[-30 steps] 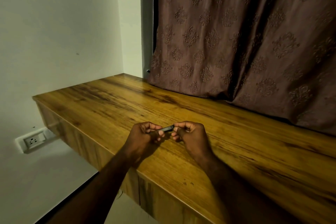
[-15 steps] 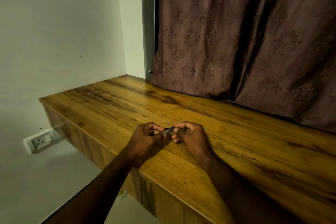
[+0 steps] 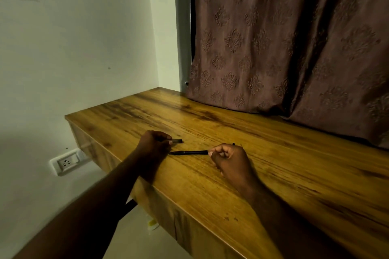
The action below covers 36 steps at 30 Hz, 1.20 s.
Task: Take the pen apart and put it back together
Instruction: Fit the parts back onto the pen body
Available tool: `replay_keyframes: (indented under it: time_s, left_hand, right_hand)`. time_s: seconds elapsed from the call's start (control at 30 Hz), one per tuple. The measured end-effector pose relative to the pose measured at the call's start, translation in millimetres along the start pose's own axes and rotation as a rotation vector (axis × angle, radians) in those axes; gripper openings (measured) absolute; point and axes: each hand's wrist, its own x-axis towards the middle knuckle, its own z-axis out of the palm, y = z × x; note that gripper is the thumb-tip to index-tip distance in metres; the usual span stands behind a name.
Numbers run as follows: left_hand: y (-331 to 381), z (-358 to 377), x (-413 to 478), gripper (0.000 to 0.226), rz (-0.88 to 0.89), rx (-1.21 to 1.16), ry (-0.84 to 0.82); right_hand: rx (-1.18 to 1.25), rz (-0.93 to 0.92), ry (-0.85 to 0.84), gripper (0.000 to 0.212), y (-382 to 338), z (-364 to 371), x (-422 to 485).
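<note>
The pen is in two pieces above the wooden tabletop [image 3: 273, 174]. The left hand [image 3: 152, 145] sits near the left front edge, its fingers curled closed around a short dark piece, the pen cap [image 3: 177, 141], whose free end pokes out to the right past the fingertips. The right hand [image 3: 228, 159] is further right and a little nearer the camera, fingers closed on the rear end of the slim black pen body [image 3: 188, 152]. That body lies almost level, its narrow tip pointing left toward the left hand and ending just beside the left wrist. The cap and the body are apart, the cap sitting just above and behind the tip. Whether the body rests on the wood or is held just over it cannot be told. A small dark end shows behind the right knuckles. A brown patterned curtain [image 3: 284, 48] hangs along the back of the tabletop, and a white wall socket [image 3: 67, 162] sits low on the pale wall at left.
</note>
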Motion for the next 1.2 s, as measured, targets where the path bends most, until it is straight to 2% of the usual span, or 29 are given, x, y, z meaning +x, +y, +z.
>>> replay_keyframes:
  time_s: [0.13, 0.4, 0.5, 0.67, 0.9, 0.97, 1.03, 1.13, 1.2]
  left_hand:
    - [-3, 10, 18, 0.01, -0.07, 0.097, -0.061]
    - [-1, 16, 38, 0.013, -0.162, -0.042, -0.125]
    - [-7, 14, 40, 0.024, -0.127, -0.037, -0.128]
    - [-5, 19, 31, 0.011, 0.019, 0.196, -0.047]
    - [-10, 20, 36, 0.012, 0.048, 0.147, -0.073]
    - [-9, 20, 36, 0.019, 0.056, 0.165, -0.076]
    - [-9, 19, 35, 0.028, 0.078, 0.155, -0.008]
    - [-3, 14, 26, 0.028, 0.022, -0.1, 0.216]
    - [1, 10, 16, 0.03, -0.023, -0.158, 0.324]
  right_hand:
    - [-0.035, -0.018, -0.011, 0.008, -2, 0, 0]
    - [-0.033, -0.023, -0.038, 0.01, -3, 1, -1]
    - [-0.033, -0.027, -0.039, 0.01, -2, 2, -1]
    - [-0.039, -0.03, -0.047, 0.009, -4, 1, -2]
    - [-0.044, -0.036, -0.046, 0.01, -2, 1, -2]
    - [-0.041, -0.039, -0.049, 0.01, -1, 1, -2]
    - [-0.037, -0.033, -0.048, 0.01, -1, 0, -1]
    - [-0.032, -0.02, -0.035, 0.009, -1, -1, 1]
    - [-0.017, -0.016, -0.032, 0.01, -1, 0, 2]
